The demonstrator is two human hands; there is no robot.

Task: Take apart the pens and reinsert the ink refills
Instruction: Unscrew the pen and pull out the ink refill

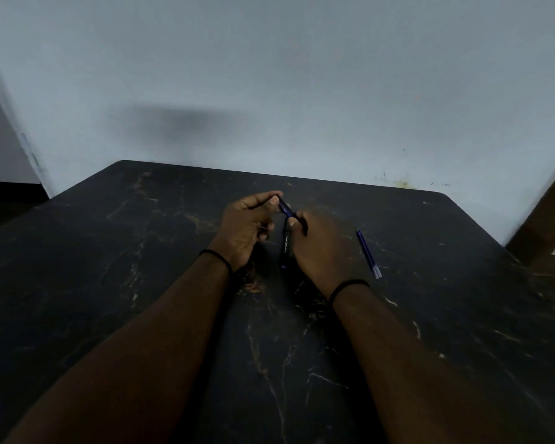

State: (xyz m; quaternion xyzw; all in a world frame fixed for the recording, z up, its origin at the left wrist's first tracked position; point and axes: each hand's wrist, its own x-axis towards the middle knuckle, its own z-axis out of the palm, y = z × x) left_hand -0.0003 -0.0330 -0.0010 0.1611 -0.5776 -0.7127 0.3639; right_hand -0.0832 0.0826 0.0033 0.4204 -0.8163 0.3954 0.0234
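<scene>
My left hand (pixel 249 224) pinches one end of a dark blue pen (pixel 285 209) between thumb and forefinger, above the middle of the black marble table (pixel 141 267). My right hand (pixel 318 248) grips the pen's other end. A second dark pen barrel (pixel 285 246) with pale lettering points toward me just left of my right hand; whether that hand holds it or it lies on the table I cannot tell. Two thin blue ink refills (pixel 368 253) lie side by side on the table, to the right of my right hand.
The table's far edge meets a pale grey wall (pixel 302 91). A brown wooden piece of furniture (pixel 548 225) stands past the table's right corner. A dark doorway gap is at the far left.
</scene>
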